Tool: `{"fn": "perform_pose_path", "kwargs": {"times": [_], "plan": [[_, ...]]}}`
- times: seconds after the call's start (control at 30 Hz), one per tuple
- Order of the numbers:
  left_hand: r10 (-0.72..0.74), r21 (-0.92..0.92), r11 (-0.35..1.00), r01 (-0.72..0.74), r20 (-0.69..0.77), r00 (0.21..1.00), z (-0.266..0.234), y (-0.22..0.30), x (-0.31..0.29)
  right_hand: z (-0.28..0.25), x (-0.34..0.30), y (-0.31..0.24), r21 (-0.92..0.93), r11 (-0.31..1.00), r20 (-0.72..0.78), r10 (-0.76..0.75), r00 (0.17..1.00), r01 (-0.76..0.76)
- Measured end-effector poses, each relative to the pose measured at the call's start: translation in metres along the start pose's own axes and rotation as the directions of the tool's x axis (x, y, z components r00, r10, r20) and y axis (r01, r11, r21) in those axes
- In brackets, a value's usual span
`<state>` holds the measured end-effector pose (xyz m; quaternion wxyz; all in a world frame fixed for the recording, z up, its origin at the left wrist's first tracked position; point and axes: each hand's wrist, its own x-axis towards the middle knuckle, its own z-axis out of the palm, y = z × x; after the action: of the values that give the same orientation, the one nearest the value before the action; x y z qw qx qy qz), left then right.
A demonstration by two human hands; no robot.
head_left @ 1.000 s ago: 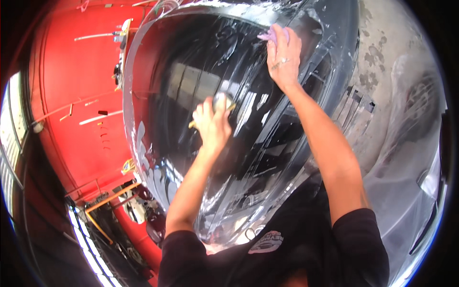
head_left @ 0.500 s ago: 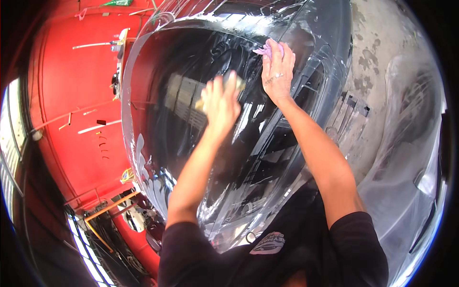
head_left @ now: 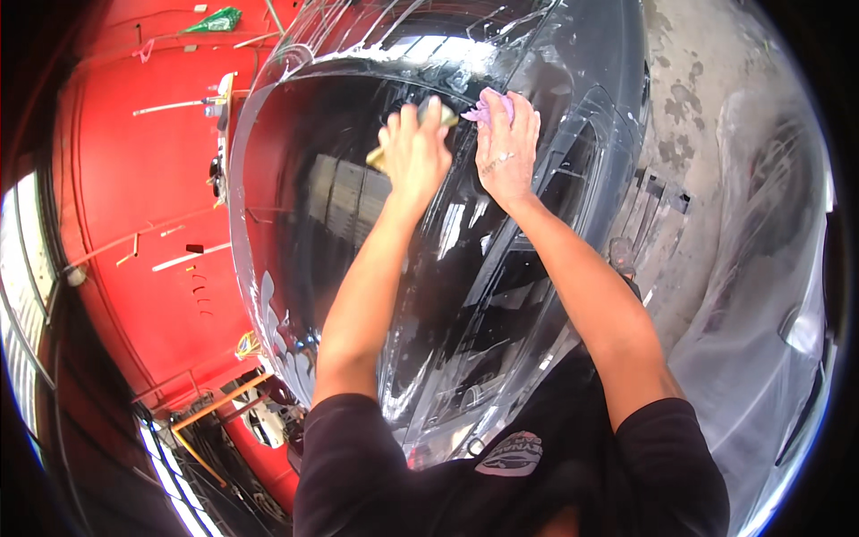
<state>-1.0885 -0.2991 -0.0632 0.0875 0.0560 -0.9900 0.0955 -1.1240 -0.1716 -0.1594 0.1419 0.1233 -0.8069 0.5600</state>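
My left hand (head_left: 414, 152) is closed around a flat yellowish pad (head_left: 375, 160), a squeegee or a sponge. Its yellow edge pokes out to the left of the fingers, and a grey-green corner shows at the right. The pad lies against a glossy dark car panel (head_left: 304, 134). Close by on the right, my right hand (head_left: 508, 161) grips a crumpled purple cloth (head_left: 490, 108) against the car near the panel's far edge. Wet streaks and clear film (head_left: 240, 192) show around the panel's rim. Most of the pad is hidden under my left fingers.
A red wall (head_left: 143, 197) with hanging tools stands to the left. A green bag (head_left: 219, 20) hangs at the far left. On the right, clear plastic sheeting (head_left: 761, 233) covers something beside the stained concrete floor (head_left: 676, 116). An orange-yellow frame (head_left: 215, 404) stands at the lower left.
My left hand has moved the pad a little farther across the panel. My right hand, with the purple cloth, has shifted slightly left and nearer. The view has tilted slightly.
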Motion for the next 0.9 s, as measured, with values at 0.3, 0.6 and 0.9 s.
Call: {"fn": "perform_pose_path", "kwargs": {"times": [0.3, 0.6, 0.9], "plan": [[0.025, -0.037, 0.999, -0.023, 0.038, 0.999, -0.020, 0.010, -0.072, 0.000, 0.003, 0.008, 0.044, 0.994, -0.043, 0.100, 0.994, -0.099], [0.111, -0.076, 0.991, -0.113, -0.033, 0.993, 0.002, 0.018, -0.011, -0.004, 0.006, 0.015, 0.201, 0.965, -0.098, 0.189, 0.977, -0.166], [0.088, 0.000, 0.996, -0.088, 0.021, 0.996, 0.018, 0.033, 0.025, 0.000, 0.004, 0.009, 0.181, 0.973, -0.112, 0.164, 0.980, -0.142]]}}
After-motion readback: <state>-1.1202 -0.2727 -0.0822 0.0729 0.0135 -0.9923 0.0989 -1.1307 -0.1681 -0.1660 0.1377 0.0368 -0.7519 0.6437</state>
